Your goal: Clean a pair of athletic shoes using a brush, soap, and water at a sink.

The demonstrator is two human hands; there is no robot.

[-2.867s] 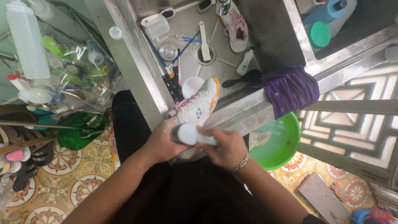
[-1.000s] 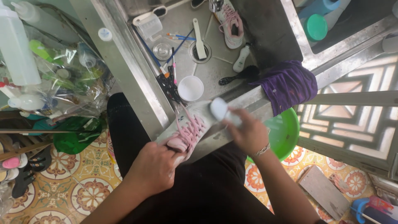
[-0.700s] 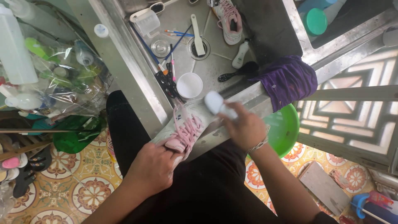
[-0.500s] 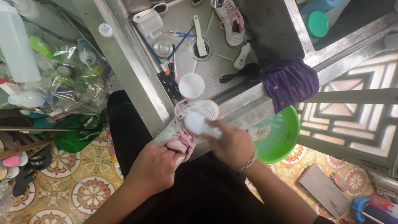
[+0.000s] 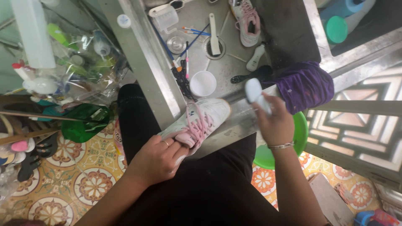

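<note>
Shoe (image 5: pixel 200 122) is lying across the corner of the sink rim (image 5: pixel 163 90), toe pointing to 1 o'clock, pink laces up. Left hand (image 5: pixel 161 158), at 7 o'clock of the shoe, is gripping its heel end, fingers closed around the collar. Right hand (image 5: pixel 274 123), at 3 o'clock of the shoe, is holding a white brush (image 5: pixel 253 91) raised clear of the toe, fingers wrapped around the handle; the brush is not touching the shoe.

Risks, as judged:
- The shoe is balancing on a narrow metal edge with only one hand steadying it. A hard stroke toward the heel could be pushing it off onto the lap.
- Foam or water could be running down the rim onto the dark trousers (image 5: pixel 201 188) directly under the shoe.
- The loose laces are lying where bristles could be snagging them.

Counts, near to far:
- Green basin (image 5: pixel 299 138): one, under the rim at 4 o'clock.
- Purple cloth (image 5: pixel 307 83): one, draped over the rim.
- White cup (image 5: pixel 203 83): one, in the sink just past the toe.
- Black brush (image 5: pixel 251 76): one.
- Thin brushes and pens in the sink: several, exact number unclear.
- Second shoe (image 5: pixel 249 23): one, at the far end at 12 o'clock.
- Shoes altogether: two.
</note>
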